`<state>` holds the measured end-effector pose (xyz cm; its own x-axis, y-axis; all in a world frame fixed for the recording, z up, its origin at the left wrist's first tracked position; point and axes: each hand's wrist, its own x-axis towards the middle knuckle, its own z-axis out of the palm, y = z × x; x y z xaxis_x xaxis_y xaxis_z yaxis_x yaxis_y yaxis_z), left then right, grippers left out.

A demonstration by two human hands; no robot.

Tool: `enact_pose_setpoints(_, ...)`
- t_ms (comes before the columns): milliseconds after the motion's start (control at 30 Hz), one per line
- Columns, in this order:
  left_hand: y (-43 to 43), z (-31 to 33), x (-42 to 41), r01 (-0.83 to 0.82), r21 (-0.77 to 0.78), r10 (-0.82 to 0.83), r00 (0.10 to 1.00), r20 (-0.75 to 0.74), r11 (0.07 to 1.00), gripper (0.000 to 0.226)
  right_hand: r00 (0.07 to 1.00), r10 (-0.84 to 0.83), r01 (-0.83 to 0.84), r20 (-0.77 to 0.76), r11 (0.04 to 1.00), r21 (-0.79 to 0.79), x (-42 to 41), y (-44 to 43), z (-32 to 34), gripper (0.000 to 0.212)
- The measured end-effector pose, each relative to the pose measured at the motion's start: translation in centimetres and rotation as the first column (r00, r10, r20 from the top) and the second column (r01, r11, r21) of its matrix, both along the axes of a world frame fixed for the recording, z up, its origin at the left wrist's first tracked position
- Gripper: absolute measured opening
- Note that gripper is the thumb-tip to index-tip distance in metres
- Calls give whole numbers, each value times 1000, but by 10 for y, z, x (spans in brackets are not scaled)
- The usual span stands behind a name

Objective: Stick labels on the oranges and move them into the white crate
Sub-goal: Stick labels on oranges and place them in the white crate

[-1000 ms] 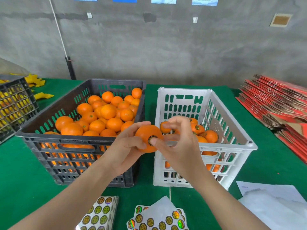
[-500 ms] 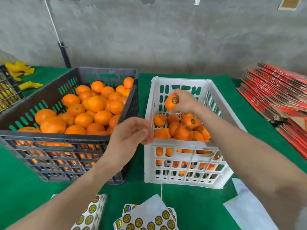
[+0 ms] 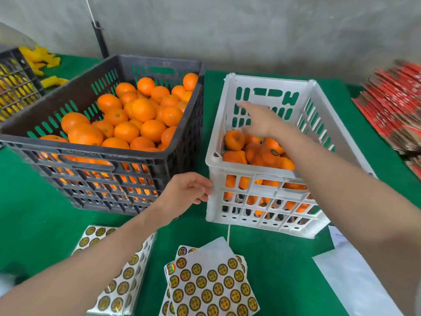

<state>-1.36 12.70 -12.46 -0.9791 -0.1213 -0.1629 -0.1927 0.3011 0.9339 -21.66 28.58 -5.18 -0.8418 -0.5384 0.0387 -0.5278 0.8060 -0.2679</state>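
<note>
right hand (image 3: 259, 122) held released, empty, over white crate (image 3: 237, 171); unlabelled oranges (image 3: 143, 109) found leftward in black crate (image 3: 91, 153), nearer relaxed, empty left hand (image 3: 184, 192).

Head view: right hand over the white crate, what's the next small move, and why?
Probably draw the right hand back to the label sheets for a fresh label: it hangs open and empty over the white crate, and the black crate holds unlabelled oranges.
</note>
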Motion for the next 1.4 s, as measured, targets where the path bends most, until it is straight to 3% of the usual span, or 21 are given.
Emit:
enact_pose_setpoints(33,0,-2,0,4,-3,-4,1000,2,1000,37,992,-42,17,-118,980,-200,16,1,13,55)
enact_pose_setpoints(100,0,-9,2,21,-2,-21,1000,10,1000,35,937,-89,-152,-337,766,-625,65,3,31,25)
enact_pose_setpoints(133,2,-12,3,31,-6,-31,999,23,1000,33,905,-52,-297,-423,634,-714,96,4,33,17)
enact_pose_setpoints(200,5,-20,7,61,-53,-58,996,63,997,31,851,154,-499,-501,531,-684,154,6,13,13)
enact_pose_setpoints(233,6,-24,10,84,-100,-75,994,82,991,30,863,288,-504,-416,561,-656,178,6,-7,13)
enact_pose_setpoints(267,7,-29,14,103,-145,-91,992,88,984,29,891,388,-446,-235,658,-606,197,4,-30,13)
enact_pose_setpoints(333,6,-40,22,114,-156,-98,990,106,981,26,889,389,-311,243,901,-303,215,-2,-75,22)
enact_pose_setpoints(367,5,-44,26,109,-135,-89,986,141,985,27,866,304,-292,397,952,-92,215,-3,-101,33)
enact_pose_setpoints(433,3,-51,34,104,-120,-77,975,210,987,27,848,255,-367,465,915,167,211,-5,-139,47)
enact_pose_setpoints(500,0,-57,39,105,-134,-69,966,250,985,24,866,246,-379,435,891,250,208,-10,-161,48)
enact_pose_setpoints(667,-6,-68,50,160,-209,-78,932,353,965,24,932,257,-320,257,915,244,201,-20,-174,42)
enact_pose_setpoints(767,-5,-71,55,261,-220,-153,898,413,940,34,947,175,-193,268,980,40,203,-19,-166,33)
enact_pose_setpoints(833,-7,-68,54,269,-206,-165,894,417,941,18,924,127,-78,362,986,-147,205,-16,-151,23)
enact_pose_setpoints(867,-9,-65,53,239,-172,-148,895,421,956,7,918,123,-43,377,976,-216,208,-13,-144,19)
enact_pose_setpoints(933,-14,-60,48,142,-23,-118,890,441,990,21,943,163,-67,290,947,-313,214,-6,-136,15)
enact_pose_setpoints(1033,-19,-53,46,89,141,-147,868,474,986,36,974,210,-173,79,927,-333,229,2,-140,16)
enact_pose_setpoints(1167,-21,-51,44,50,267,-181,851,493,962,10,991,114,-130,-64,909,-395,245,0,-141,14)
enact_pose_setpoints(1267,-21,-49,40,64,188,-148,867,476,980,11,962,140,-222,-235,901,-372,250,-4,-142,14)
enact_pose_setpoints(1400,-17,-46,34,234,-14,-198,854,481,972,5,919,186,-308,-347,889,-338,252,-8,-144,15)
